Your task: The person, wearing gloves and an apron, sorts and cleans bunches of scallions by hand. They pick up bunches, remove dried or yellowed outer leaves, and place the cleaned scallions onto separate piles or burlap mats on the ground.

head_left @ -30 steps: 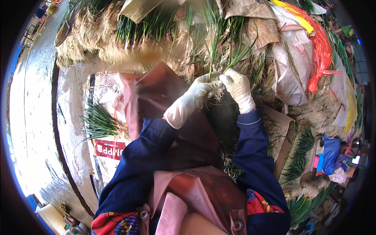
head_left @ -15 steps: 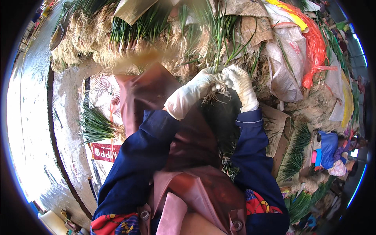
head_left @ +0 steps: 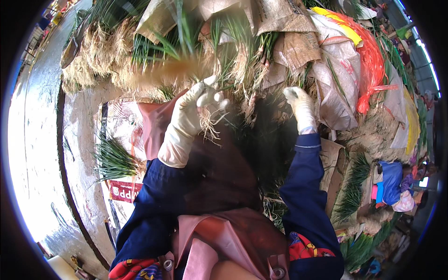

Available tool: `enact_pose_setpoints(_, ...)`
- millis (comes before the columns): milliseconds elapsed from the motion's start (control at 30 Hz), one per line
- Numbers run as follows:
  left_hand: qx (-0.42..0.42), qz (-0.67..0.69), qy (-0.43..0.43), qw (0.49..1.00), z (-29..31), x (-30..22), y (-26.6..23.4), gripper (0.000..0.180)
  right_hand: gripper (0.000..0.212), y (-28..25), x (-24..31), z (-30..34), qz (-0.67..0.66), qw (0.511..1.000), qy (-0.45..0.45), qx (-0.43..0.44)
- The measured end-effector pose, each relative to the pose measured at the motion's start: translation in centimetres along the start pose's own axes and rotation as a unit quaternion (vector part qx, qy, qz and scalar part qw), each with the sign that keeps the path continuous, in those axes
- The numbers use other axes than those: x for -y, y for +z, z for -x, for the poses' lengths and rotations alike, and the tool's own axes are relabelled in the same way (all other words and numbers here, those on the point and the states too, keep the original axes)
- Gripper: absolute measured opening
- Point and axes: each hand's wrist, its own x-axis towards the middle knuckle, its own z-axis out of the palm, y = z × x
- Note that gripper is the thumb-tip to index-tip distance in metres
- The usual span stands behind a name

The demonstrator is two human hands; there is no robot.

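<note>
My left hand (head_left: 189,109), in a white glove, is closed around a spring onion, whose pale roots (head_left: 210,124) hang below the fingers. Its green leaves look blurred above the hand. My right hand (head_left: 301,106), also gloved, is apart from it at the right, thumb and fingers pressed together; whatever they may pinch is too small to make out. Beyond both hands lies a heap of spring onions (head_left: 245,70), roots toward me. A small bunch of trimmed spring onions (head_left: 114,158) rests on a printed sack (head_left: 123,109) at my left.
Brown sacking (head_left: 294,51) covers part of the heap. White plastic sacks (head_left: 336,93) and orange plastic twine (head_left: 373,65) lie at the right. A maroon apron (head_left: 224,177) covers my lap. Another person in blue (head_left: 391,179) is farther right, near more spring onions (head_left: 357,186).
My hands have come apart. The left has moved left with the spring onion in it, and the right has drawn a little to the right.
</note>
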Motion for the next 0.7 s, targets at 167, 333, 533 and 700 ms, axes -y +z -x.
enact_pose_setpoints(167, -0.007, -0.059, -0.089, 0.994, -2.9, 1.1, -1.1, 0.041, 0.047, 1.9, 12.0, -3.5, 0.197, 0.978, 0.055, -0.034)
enact_pose_setpoints(333, -0.046, -0.206, -0.065, 0.975, -3.9, 1.8, -2.4, 0.035, 0.032, 1.3, 12.0, 0.0, 0.247, 0.95, -0.067, -0.18)
enact_pose_setpoints(533, -0.11, -0.293, -0.118, 0.942, -5.9, 7.2, -2.0, 0.026, 0.016, 3.4, 12.5, 8.9, 0.257, 0.904, -0.275, -0.202)
enact_pose_setpoints(700, -0.107, -0.294, -0.099, 0.945, -7.3, 7.9, -3.7, 0.018, 0.03, 2.7, 11.0, 9.5, 0.037, 0.941, -0.33, -0.059)
